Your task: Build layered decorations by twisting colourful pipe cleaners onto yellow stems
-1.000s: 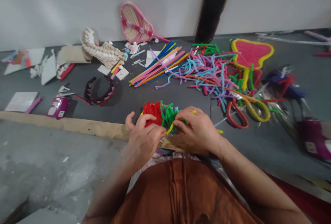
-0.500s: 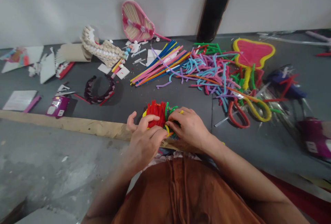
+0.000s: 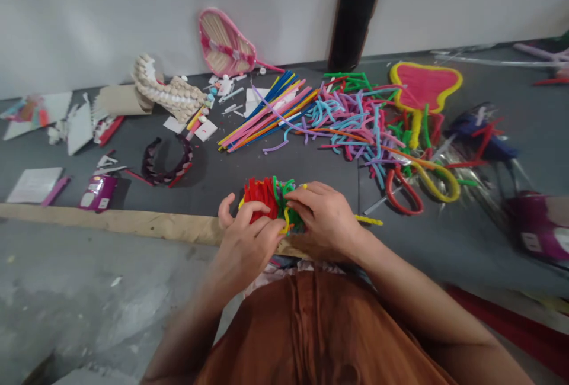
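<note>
Between my hands, at the table's front edge, lies a craft piece of short pipe cleaners [image 3: 261,191], red on its left part and green on its right. My left hand [image 3: 246,237] is closed on its near side, thumb and fingers pressed by a bent yellow pipe cleaner [image 3: 285,219]. From the right, my right hand [image 3: 326,213] pinches at the green pieces [image 3: 280,189], with its fingertips partly hidden. A yellow tip pokes out above its knuckles, and a yellow strand [image 3: 368,220] shows beyond the wrist.
Behind lie straight pipe cleaners [image 3: 271,115] and a tangled cut heap [image 3: 351,118]. Red-and-yellow-handled scissors [image 3: 404,192] rest at right, below a pink-and-yellow fan shape [image 3: 427,89]. A phone [image 3: 355,18] leans on the wall. At left are a dark headband [image 3: 166,163] and a purple box [image 3: 98,192].
The view has shifted slightly. More of the green pieces shows between my hands, and the yellow strand beyond my right wrist is more exposed. Both hands stay on the craft piece.
</note>
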A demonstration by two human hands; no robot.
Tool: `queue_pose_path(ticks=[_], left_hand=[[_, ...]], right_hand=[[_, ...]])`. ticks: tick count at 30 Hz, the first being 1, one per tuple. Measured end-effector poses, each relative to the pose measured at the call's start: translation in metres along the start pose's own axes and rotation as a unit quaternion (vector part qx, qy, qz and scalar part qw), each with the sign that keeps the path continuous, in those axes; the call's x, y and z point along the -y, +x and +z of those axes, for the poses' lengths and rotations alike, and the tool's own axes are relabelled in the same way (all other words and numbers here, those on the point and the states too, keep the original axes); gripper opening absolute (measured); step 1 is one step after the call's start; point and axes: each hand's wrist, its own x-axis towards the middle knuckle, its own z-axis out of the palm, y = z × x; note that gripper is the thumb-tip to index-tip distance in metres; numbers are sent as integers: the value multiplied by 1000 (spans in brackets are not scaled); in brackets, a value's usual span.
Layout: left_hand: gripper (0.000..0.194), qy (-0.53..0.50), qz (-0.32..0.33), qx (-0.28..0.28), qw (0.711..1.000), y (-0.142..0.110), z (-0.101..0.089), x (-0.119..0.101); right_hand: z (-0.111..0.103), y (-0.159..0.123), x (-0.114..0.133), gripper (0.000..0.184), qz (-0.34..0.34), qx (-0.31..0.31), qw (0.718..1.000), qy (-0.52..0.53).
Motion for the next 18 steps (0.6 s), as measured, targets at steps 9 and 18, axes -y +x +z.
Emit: queue_pose_path(ticks=[9,18], left_hand=[[12,18,31,-10,999,0,2,1],[13,20,-17,-16,1000,6,-8,0]], right_hand=[[6,15,2,17,-5,8,996,91],[-14,-22,10,20,-14,-98,992,84]])
